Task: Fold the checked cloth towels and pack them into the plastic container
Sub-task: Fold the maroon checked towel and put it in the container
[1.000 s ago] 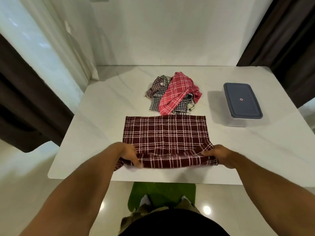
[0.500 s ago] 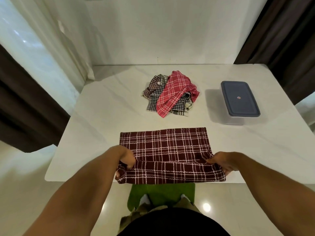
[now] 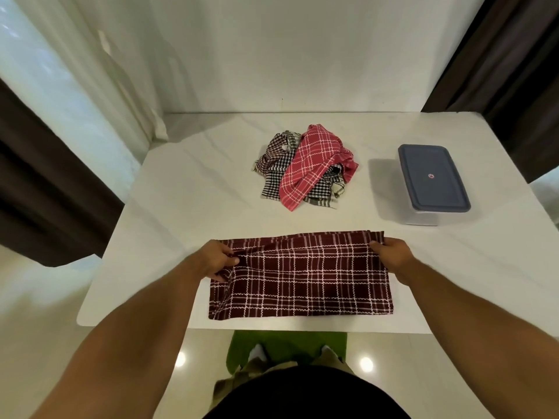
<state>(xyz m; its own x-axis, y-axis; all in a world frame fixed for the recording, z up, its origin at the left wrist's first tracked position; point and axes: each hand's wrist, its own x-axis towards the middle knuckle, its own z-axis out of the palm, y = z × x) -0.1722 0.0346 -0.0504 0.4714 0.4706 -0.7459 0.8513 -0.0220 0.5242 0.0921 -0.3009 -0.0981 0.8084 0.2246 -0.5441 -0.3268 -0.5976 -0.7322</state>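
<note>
Halfway through folding the maroon towel [image 3: 302, 282] on the near surface [image 3: 196, 207], pinching its far corners tight between fingers [image 3: 230, 260] of left hand [image 3: 216, 261] and right hand [image 3: 393, 257]; next, lay flat, fold across, unlid the container [image 3: 432, 182].

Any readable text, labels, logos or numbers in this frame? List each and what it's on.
No legible text anywhere.
Small round red-and-white mark at the centre of the blue lid of the plastic container: too small to read.
Maroon checked towel, towel pile, table: no text or labels visible.
</note>
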